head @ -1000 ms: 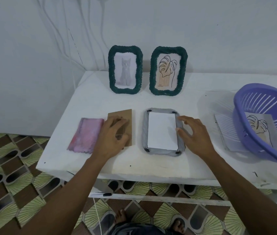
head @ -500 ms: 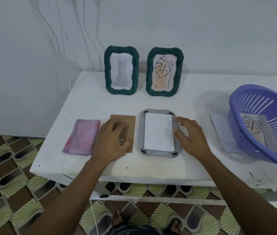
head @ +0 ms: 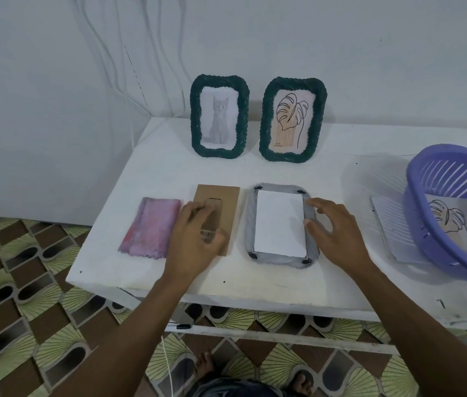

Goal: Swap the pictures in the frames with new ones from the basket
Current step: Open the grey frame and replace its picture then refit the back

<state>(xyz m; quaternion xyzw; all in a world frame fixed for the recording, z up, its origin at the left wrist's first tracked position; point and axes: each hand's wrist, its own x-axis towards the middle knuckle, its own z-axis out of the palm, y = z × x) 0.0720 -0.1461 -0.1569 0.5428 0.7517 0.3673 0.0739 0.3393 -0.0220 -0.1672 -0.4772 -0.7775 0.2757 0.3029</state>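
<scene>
A grey frame (head: 250, 224) lies face down on the white table (head: 283, 173), with a white sheet (head: 279, 223) set into its back. My right hand (head: 333, 233) rests on the frame's right edge, fingers spread. Left of the frame lies its brown backing board (head: 226, 196); my left hand (head: 195, 242) lies on it with curled fingers at its stand flap. Two green frames stand at the back, one with a cat picture (head: 220, 117), one with a leaf picture (head: 292, 120). The purple basket (head: 427, 167) at right holds a leaf drawing (head: 449, 222).
A pink picture (head: 152, 224) lies flat left of the backing board. A white sheet (head: 386, 216) lies under the basket's left side. The table's front edge (head: 226, 290) is near my forearms. Cables hang down the wall behind the table's left corner.
Both hands stay on the board and the frame. My left fingers have curled more over the board's flap; the view has shifted slightly.
</scene>
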